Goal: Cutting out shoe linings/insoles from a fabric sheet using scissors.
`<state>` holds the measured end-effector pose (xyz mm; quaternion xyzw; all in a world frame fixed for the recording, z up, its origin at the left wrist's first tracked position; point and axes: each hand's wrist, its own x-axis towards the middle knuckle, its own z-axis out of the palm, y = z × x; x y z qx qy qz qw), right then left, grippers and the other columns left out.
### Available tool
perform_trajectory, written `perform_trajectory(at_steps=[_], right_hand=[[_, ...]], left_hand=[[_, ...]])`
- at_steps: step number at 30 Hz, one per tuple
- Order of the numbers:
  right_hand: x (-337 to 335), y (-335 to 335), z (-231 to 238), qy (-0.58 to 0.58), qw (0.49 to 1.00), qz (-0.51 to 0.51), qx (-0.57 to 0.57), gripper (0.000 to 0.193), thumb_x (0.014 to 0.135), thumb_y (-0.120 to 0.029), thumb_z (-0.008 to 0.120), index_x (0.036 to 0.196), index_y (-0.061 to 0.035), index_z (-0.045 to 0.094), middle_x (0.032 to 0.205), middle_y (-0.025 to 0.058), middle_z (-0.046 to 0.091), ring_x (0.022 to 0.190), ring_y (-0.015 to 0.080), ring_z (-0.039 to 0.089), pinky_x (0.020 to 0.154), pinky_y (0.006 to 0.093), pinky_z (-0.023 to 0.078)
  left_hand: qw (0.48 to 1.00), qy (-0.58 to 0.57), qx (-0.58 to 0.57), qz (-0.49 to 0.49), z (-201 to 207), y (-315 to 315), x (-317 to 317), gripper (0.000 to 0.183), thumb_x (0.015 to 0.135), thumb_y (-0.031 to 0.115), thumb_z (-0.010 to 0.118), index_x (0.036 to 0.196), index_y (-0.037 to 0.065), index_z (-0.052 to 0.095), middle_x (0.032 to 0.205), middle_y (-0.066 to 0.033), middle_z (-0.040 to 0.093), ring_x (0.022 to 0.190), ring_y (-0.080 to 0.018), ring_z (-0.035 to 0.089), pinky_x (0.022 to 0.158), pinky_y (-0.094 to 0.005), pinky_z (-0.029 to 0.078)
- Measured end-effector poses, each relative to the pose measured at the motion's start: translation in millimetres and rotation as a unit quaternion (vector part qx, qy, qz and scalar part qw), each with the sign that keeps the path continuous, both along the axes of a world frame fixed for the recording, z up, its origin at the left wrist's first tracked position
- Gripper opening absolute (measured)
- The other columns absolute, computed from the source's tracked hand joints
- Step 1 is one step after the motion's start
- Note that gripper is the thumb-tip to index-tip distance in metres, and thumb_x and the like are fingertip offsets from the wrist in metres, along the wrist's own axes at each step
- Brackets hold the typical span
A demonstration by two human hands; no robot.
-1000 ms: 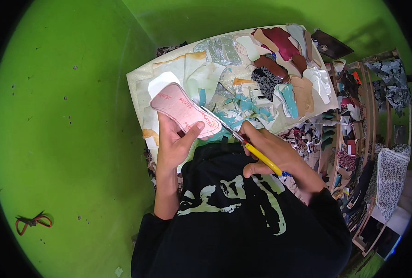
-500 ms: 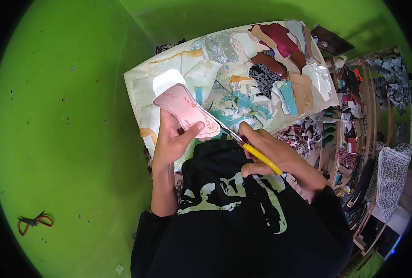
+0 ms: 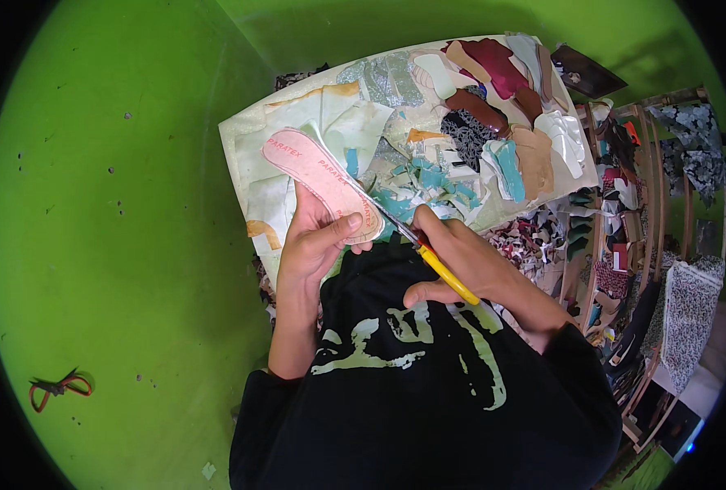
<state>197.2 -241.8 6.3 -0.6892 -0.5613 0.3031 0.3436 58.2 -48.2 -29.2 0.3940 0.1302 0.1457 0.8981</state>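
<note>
In my left hand (image 3: 318,237) is a pink shoe insole (image 3: 322,175) with red print, the thumb pressed on its near end and the fingers beneath. A pale sheet edge shows along the insole's right side. My right hand (image 3: 461,261) grips yellow-handled scissors (image 3: 444,273). Their blades lie along the insole's right edge near its lower end; whether they are apart is too small to tell. Turquoise and white scraps (image 3: 428,188) lie on the table just beyond the blades.
The white-topped table (image 3: 236,135) carries sheets, a black patterned piece (image 3: 471,135), a brown piece (image 3: 481,110), a maroon piece (image 3: 493,65) and tan pieces (image 3: 533,159). Wooden shelving (image 3: 653,188) with materials stands at right. A green wall (image 3: 134,245) is at left.
The insole has tipped so that its full length shows, and the bright white area past its far end is gone from view. My right hand and the scissors have shifted slightly left.
</note>
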Motion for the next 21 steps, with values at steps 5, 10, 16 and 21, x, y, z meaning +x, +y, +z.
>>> perform_trajectory(at_steps=[5, 10, 16, 21], right_hand=[[-3.1, 3.2, 7.9, -0.043, 0.998, -0.029, -0.02, 0.079, 0.07, -0.058, 0.083, 0.098, 0.0018, 0.039, 0.058, 0.0151, 0.05, 0.05, 0.0382, 0.055, 0.049, 0.0415, 0.046], [-3.0, 9.4, 14.9, -0.065, 0.997, -0.018, -0.042, 0.083, 0.071, -0.061, 0.081, 0.101, 0.0051, 0.04, 0.057, 0.0155, 0.052, 0.049, 0.0383, 0.057, 0.048, 0.0417, 0.047], [-4.2, 11.4, 8.3, -0.081, 0.996, -0.029, -0.037, 0.089, 0.071, -0.064, 0.079, 0.107, 0.0085, 0.042, 0.058, 0.0163, 0.054, 0.051, 0.0399, 0.061, 0.048, 0.0423, 0.049], [-6.0, 9.5, 6.0, -0.128, 0.99, -0.043, -0.035, 0.09, 0.073, -0.069, 0.073, 0.107, 0.0086, 0.043, 0.06, 0.0169, 0.057, 0.054, 0.0409, 0.063, 0.048, 0.0436, 0.051]], left_hand=[[0.998, -0.013, -0.055, 0.019, -10.3, -1.0, -0.8, 0.1, 0.084, -0.004, 0.068, 0.155, 0.02, 0.003, 0.106, -0.0155, 0.062, 0.076, -0.022, 0.068, 0.054, -0.0289, 0.058], [0.995, -0.03, -0.095, 0.018, -19.5, -1.1, -2.4, 0.099, 0.083, -0.004, 0.067, 0.156, 0.021, 0.005, 0.11, -0.0143, 0.06, 0.077, -0.0201, 0.067, 0.054, -0.0278, 0.059], [0.99, -0.052, -0.131, 0.003, -25.2, -5.5, -1.6, 0.1, 0.083, -0.006, 0.066, 0.156, 0.022, 0.004, 0.114, -0.0135, 0.058, 0.076, -0.0178, 0.065, 0.053, -0.026, 0.057], [0.985, -0.048, -0.168, 0.009, -20.5, -10.6, 0.4, 0.098, 0.084, -0.006, 0.064, 0.156, 0.024, 0.006, 0.112, -0.012, 0.057, 0.074, -0.0164, 0.062, 0.052, -0.0251, 0.054]])
